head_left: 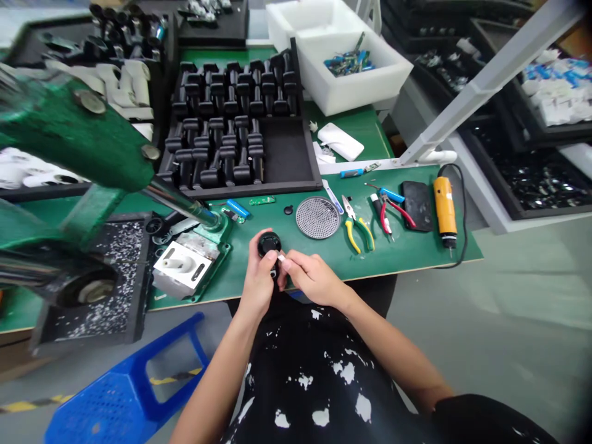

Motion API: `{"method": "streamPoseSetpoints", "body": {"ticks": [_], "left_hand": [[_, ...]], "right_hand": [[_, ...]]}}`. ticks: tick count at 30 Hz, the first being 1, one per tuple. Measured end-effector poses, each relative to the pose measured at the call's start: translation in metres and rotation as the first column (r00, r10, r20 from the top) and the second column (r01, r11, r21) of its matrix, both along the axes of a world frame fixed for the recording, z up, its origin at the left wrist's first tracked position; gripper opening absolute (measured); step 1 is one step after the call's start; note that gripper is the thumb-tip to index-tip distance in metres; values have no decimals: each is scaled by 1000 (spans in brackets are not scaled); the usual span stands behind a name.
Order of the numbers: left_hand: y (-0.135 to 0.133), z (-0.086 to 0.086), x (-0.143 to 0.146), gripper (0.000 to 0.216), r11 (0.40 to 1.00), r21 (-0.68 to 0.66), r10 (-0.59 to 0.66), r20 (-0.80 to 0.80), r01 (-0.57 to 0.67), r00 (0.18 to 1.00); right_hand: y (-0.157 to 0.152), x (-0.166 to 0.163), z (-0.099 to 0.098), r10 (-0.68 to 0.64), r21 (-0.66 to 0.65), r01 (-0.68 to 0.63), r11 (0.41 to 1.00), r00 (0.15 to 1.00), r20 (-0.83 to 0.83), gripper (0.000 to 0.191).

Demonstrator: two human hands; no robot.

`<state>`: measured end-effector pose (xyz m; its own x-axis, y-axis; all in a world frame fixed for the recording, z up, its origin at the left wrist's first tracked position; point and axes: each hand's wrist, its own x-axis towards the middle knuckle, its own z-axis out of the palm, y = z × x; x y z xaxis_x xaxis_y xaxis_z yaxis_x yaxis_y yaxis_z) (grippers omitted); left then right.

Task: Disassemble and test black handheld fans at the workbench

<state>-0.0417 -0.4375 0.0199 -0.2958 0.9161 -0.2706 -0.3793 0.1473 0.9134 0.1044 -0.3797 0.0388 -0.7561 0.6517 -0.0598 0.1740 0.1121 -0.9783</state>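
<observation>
"What does the head camera give me?"

"I've got the person's left hand point(257, 280) and right hand point(314, 279) together at the front edge of the green-topped surface point(407, 253). A round black plastic part point(269, 244) sits between them."

"Where's that part exactly?"

"Lifted in the hands, over the surface near its edge, resting on nothing else."

"And the fingers?"

"Closed. The left fingers point(264, 262) wrap around the part, and the right fingertips point(287, 264) seem to pinch a small white piece point(280, 259) against its side."

"Any brands or writing?"

"None I can read from here. The markings on the yellow cylindrical electric screwdriver point(445, 203) are too small to make out."

"What's closest to the hands?"

"Just ahead lies a round perforated metal mesh disc point(317, 217), with yellow-and-green-handled needle-nose pliers point(356, 228) and red-handled cutters point(386, 213) to its right. A small blue cylinder point(238, 208) and a narrow green circuit board point(261, 200) lie further left. Beyond the left hand stands a heavy green metal hand press point(78, 135), and past the tools sits a black foam tray point(235, 123) of upright black parts."
</observation>
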Motion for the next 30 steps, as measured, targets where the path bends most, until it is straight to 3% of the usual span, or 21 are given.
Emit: {"method": "streamPoseSetpoints", "body": {"ticks": [2,4,5,7,9,10,12,14,16,18,20,23,26,27,28,30], "left_hand": [[14,1,-11,53,999,-16,-30,-142,28,989],[31,4,-22,53,999,-33,-51,-405,41,913],[40,7,-28,52,998,-47,-59,-568,40,821],[59,13,-37,52,995,-99,-95,-848,20,521],[74,19,-42,55,985,-171,-168,-961,7,218],[80,22,-44,57,979,-205,-205,-972,8,112],[87,24,-45,59,968,-249,-249,-968,23,-17],[90,24,-47,59,966,-257,-254,-965,34,-70],[90,23,-51,61,978,-207,-206,-978,38,-39],[89,22,-58,68,994,-77,-82,-994,73,77],[84,22,-65,79,990,60,32,-977,126,211],[65,22,-70,92,987,75,25,-946,142,324],[33,24,-68,97,997,29,60,-846,-67,530],[21,26,-67,84,995,29,75,-836,-93,543],[11,28,-64,70,993,31,87,-848,-115,524],[-4,33,-57,55,987,43,119,-849,-157,515]], "right_hand": [[7,-8,-5,-75,9,74,997,997,26,40],[18,-15,-9,-128,77,119,990,984,126,43],[25,-17,-10,-154,141,128,982,969,192,44],[35,-17,-10,-220,273,134,953,923,316,44],[40,-11,-8,-288,360,143,922,874,390,42],[40,-8,-7,-314,388,148,910,856,410,41],[34,-1,-7,-354,441,146,885,827,436,39],[24,2,-12,-355,507,98,856,825,440,38],[14,-3,-22,-328,600,-13,800,827,456,45],[6,-14,-31,-305,669,-129,732,817,490,50],[2,-23,-35,-292,690,-170,704,816,499,50],[9,-13,-23,-291,707,-83,702,874,390,48],[40,47,2,-443,713,174,679,871,210,43],[55,78,9,-591,705,322,632,789,170,42],[70,111,16,-745,700,460,546,649,154,42],[102,176,21,-929,691,621,369,253,269,45]]}}
